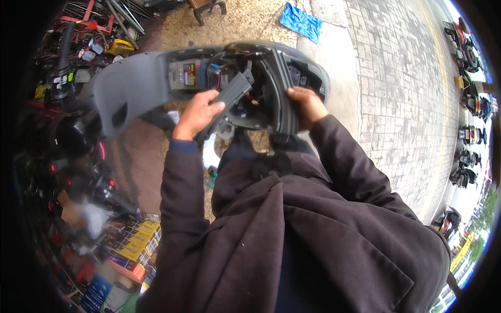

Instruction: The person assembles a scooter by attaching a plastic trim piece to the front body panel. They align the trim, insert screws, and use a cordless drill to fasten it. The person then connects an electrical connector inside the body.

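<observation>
A grey scooter body (133,73) lies across in front of me, with its inside laid open. My left hand (198,113) is closed on a dark grey plastic trim piece (237,89), thumb on top, tilted up to the right. My right hand (309,107) grips a longer, slightly curved dark plastic panel (283,96) from its right side. Whether the two pieces are joined at the far end I cannot tell. Between them shows a dark opening (253,107) with wires and small parts. Left of it, a frame in the body surrounds a grey box with a coloured label (189,74).
Scooter parts and tools crowd the left, with a black handlebar grip (65,73) and yellow boxes (141,240) among them. A blue cloth (301,22) lies beyond the body, near a wooden stool (206,8). Parked scooters (469,104) line the paved street at right.
</observation>
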`<state>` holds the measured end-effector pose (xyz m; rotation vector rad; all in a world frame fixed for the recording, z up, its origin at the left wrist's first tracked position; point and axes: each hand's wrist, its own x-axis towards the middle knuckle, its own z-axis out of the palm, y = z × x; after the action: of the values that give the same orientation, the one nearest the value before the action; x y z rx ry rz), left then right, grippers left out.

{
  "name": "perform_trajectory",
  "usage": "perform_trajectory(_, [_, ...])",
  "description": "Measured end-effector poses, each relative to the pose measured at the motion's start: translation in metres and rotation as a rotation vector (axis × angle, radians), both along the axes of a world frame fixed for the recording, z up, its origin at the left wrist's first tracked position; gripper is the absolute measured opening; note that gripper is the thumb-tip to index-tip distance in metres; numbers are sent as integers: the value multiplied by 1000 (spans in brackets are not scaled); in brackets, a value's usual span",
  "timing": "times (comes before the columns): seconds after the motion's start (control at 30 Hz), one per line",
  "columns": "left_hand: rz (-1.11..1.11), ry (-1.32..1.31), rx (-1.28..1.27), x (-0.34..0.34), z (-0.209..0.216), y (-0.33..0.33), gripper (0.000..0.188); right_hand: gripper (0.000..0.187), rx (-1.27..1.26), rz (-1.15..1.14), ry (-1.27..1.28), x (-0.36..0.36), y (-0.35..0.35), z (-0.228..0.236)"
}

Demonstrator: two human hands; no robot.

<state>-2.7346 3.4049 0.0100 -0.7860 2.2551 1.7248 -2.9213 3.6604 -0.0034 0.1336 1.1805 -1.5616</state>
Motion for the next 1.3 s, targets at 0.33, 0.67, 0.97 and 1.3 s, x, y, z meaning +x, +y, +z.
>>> perform_trajectory(0.33, [-304,-118,-84,-25,-80,-15,28,24,440,207,611,-7,26,-73])
perform_trajectory(0.67, [-457,-34,-586,-30,-161,34,14,27,636,425,892,-30,27,-117])
perform_trajectory(0.97, [-369,349,-789,-8,-200,66,15,30,660,400,892,-24,27,-138])
perform_trajectory(1.3, [-386,243,-733,12,-232,81,17,32,859,369,1002,-24,25,-168])
